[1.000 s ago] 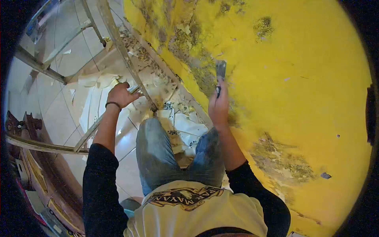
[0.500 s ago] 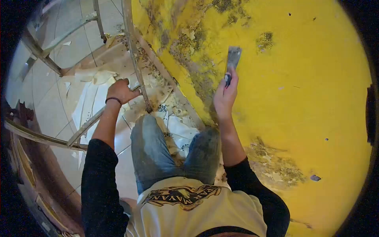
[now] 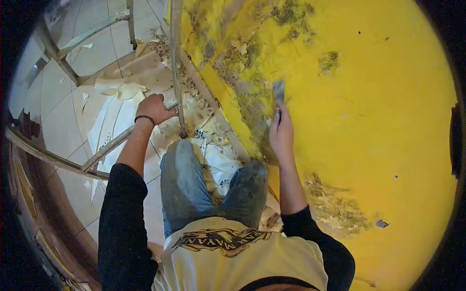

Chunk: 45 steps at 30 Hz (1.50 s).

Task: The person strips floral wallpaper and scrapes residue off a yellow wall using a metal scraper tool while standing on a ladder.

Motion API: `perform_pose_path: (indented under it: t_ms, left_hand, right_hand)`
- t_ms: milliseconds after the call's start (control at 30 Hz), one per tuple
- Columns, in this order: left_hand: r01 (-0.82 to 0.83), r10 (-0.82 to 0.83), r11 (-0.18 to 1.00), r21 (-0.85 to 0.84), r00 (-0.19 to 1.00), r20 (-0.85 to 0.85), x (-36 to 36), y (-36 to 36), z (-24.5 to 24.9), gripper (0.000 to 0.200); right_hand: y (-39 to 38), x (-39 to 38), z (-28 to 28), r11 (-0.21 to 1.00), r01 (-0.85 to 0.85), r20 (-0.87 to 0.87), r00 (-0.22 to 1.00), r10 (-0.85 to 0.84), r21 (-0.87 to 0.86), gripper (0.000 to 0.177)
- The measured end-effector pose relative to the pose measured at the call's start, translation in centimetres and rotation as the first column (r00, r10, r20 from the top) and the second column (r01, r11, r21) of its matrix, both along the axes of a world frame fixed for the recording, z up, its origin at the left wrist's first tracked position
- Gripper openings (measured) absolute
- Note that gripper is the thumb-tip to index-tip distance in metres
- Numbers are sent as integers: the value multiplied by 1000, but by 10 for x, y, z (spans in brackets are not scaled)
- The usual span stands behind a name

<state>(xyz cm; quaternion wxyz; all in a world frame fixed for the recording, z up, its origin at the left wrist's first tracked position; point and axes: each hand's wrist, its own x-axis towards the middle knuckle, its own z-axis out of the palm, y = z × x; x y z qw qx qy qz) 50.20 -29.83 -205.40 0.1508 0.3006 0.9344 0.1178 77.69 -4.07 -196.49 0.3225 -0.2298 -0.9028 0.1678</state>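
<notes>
My right hand (image 3: 282, 136) is closed around the handle of a putty knife (image 3: 278, 91), its flat metal blade pointing up, close to the yellow wall (image 3: 378, 121). Beside the blade, a patch of peeled, stained paint (image 3: 250, 72) runs down the wall. My left hand (image 3: 154, 109) is wrapped over a crossbar (image 3: 109, 148) of a worn, paint-spotted frame, near where it meets an upright leg (image 3: 176, 58).
Paint flakes and dark crumbs (image 3: 199, 133) lie along the wall's foot. Pale sheets (image 3: 116, 119) cover part of the tiled floor (image 3: 68, 116). Another framework (image 3: 60, 60) stands at upper left. My jeans-clad knees (image 3: 182, 165) are near the wall. A second damaged patch (image 3: 340, 206) is lower right.
The putty knife and my right hand have moved down, with the blade shifted slightly left. My left hand stays on the crossbar. The view has shifted slightly.
</notes>
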Motion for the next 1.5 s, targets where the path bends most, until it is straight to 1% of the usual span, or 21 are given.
perform_pose_path:
  t_ms: [67, 100, 167, 200, 300, 367, 467, 533, 600, 633, 733, 800, 867, 933, 967, 1033, 1133, 1267, 1333, 1367, 1500]
  left_hand:
    - [-2, 4, 999, 40, 999, -51, 1, -2, -4, 73]
    - [-10, 10, 1000, 4, 1000, -12, -2, -2, -8, 76]
    - [-9, 10, 1000, -11, 1000, 27, -4, -2, -3, 76]
    - [14, -13, 999, -34, 999, 47, -3, -2, -1, 77]
    - [-3, 3, 999, 34, 1000, 3, -2, -3, -9, 73]
    - [9, -10, 999, 32, 1000, 16, -2, -5, -8, 69]
    - [15, -15, 997, 79, 1000, -1, -1, -7, -8, 73]
    - [9, -11, 997, 75, 1000, 25, -1, -6, -2, 77]
    - [-13, 11, 1000, 23, 998, 56, -1, -5, -1, 72]
    - [-23, 23, 998, 61, 1000, 15, -1, -5, -7, 69]
    - [-20, 23, 995, 94, 999, -37, -1, -6, -9, 65]
    - [2, 1, 993, 120, 1000, -26, 1, -8, -6, 64]
    - [7, -10, 998, 62, 999, 51, -1, -8, -4, 71]
    - [10, -13, 998, 66, 999, 42, -5, -9, -12, 74]
    - [6, -7, 995, 99, 1000, 12, -2, -8, -14, 69]
    - [1, 0, 994, 106, 1000, -12, -3, -8, -8, 65]
    - [-14, 13, 997, 81, 1000, 14, 0, -8, 1, 66]
    - [-12, 14, 995, 102, 1000, -19, 0, -8, -5, 66]
    - [4, 1, 991, 132, 999, -40, -4, -7, -11, 68]
    - [8, -3, 992, 123, 999, -37, -4, -7, -12, 68]
    - [8, -8, 999, 35, 1000, 7, 3, -5, -3, 68]
  right_hand:
    - [-3, 23, 6, 995, 101, 325, 941, -92, -9, 39]
    - [0, 14, 22, 998, 70, 329, 942, -68, 4, 39]
    - [-6, 6, 59, 993, 43, 501, 860, -92, 108, 41]
    - [0, -6, 60, 993, 35, 508, 856, -89, 116, 41]
    - [15, -50, 63, 990, -37, 643, 764, -62, 140, 42]
    - [13, -66, 74, 968, -111, 803, 584, -120, 226, 43]
    - [-1, -64, 116, 961, -98, 834, 524, -172, 259, 44]
    - [14, -81, 106, 966, -131, 843, 523, -125, 224, 44]
    - [18, -104, 96, 988, -101, 944, 320, -80, 118, 45]
    - [27, -107, 85, 951, -232, 940, 318, -127, 207, 48]
    - [31, -97, 82, 919, -263, 905, 387, -179, 294, 48]
    - [47, -114, 46, 910, -327, 928, 348, -133, 253, 42]
    - [47, -120, 24, 897, -387, 944, 317, -89, 214, 37]
    - [34, -118, 14, 885, -372, 913, 388, -128, 282, 26]
    - [29, -108, 16, 884, -377, 914, 387, -122, 278, 26]
    - [17, -95, 29, 824, -467, 859, 509, -46, 321, 12]
    - [34, -108, -10, 810, -491, 865, 501, -38, 320, 12]
    - [37, -92, -27, 865, -421, 827, 562, 12, 274, 16]
    - [9, -66, -8, 935, -239, 835, 543, -95, 262, 16]
    - [9, -67, -12, 934, -244, 835, 543, -93, 262, 16]
    - [32, -80, -73, 960, -171, 783, 618, -70, 221, 22]
